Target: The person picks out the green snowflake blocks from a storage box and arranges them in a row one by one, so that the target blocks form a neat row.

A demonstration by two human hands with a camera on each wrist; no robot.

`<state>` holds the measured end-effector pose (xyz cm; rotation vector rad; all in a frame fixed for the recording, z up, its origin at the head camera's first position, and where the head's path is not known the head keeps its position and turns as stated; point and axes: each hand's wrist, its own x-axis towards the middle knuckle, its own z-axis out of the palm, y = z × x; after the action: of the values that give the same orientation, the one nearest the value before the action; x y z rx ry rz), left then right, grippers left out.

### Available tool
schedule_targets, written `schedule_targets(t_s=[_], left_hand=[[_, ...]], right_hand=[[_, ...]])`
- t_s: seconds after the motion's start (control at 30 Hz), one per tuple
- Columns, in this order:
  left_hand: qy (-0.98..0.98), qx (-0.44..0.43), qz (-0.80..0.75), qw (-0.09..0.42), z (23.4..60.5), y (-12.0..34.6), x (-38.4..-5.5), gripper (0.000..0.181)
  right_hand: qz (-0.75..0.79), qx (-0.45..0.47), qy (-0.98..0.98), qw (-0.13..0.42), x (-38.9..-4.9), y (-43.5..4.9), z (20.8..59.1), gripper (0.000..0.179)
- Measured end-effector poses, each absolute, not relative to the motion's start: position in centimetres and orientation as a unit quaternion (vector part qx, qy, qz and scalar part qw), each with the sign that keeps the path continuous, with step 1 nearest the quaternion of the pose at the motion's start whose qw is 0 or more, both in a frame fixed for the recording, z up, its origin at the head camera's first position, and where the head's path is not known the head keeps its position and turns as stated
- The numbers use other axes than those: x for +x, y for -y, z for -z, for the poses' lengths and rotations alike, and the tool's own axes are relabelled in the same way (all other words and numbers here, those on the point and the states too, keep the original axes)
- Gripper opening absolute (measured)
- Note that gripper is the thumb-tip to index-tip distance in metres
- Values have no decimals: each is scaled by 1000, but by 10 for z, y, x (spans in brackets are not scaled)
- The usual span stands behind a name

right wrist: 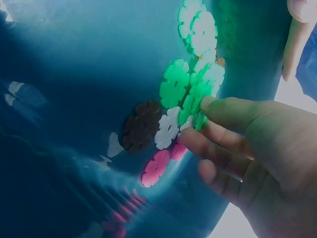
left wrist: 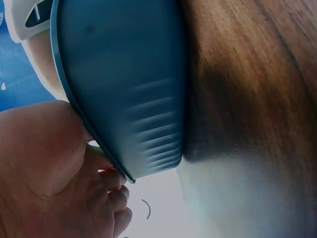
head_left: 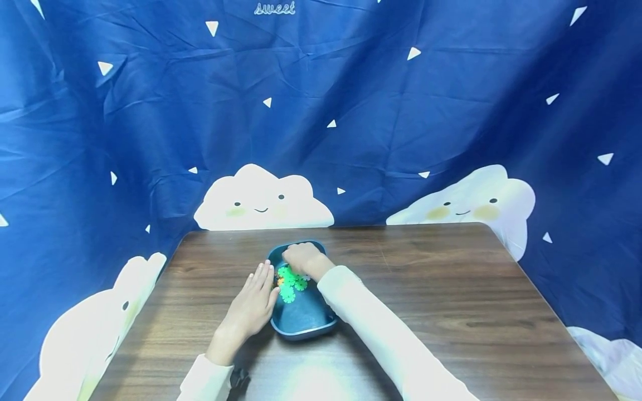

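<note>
A dark blue plastic bin [head_left: 306, 314] sits on the table, holding flower-shaped interlocking discs. My left hand [head_left: 251, 303] lies along the bin's left rim, fingers straight; the left wrist view shows the palm [left wrist: 44, 183] against that rim. Inside the bin, my right hand [head_left: 306, 259] reaches down at the far end. In the right wrist view its thumb and fingers [right wrist: 228, 111] pinch a green disc [right wrist: 200, 96] at the pile's edge. More green discs [right wrist: 174, 84] lie around it. A brown disc [right wrist: 142, 126], a white disc [right wrist: 167, 128] and a pink disc [right wrist: 156, 169] lie nearby.
The brown wooden table [head_left: 451, 289] extends on both sides of the bin. A blue curtain [head_left: 371, 111] with white clouds and triangles hangs behind it. An orange disc [head_left: 281, 282] shows beside the green ones. My right sleeve [head_left: 381, 328] crosses the bin's right rim.
</note>
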<state>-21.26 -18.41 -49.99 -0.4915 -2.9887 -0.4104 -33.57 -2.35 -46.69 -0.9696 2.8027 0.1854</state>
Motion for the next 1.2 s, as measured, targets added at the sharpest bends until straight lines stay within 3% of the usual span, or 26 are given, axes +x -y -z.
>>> schedule_targets(t_s=[0.43,1.2], left_hand=[[978,-156,137,34,498,182,-213,62],[977,-154,142,33,498,182,-212,63]], right_hand=[[-61,-332,-938,77,-334,21,465,35],[45,-352,-935,6,-333,-10,432,34]])
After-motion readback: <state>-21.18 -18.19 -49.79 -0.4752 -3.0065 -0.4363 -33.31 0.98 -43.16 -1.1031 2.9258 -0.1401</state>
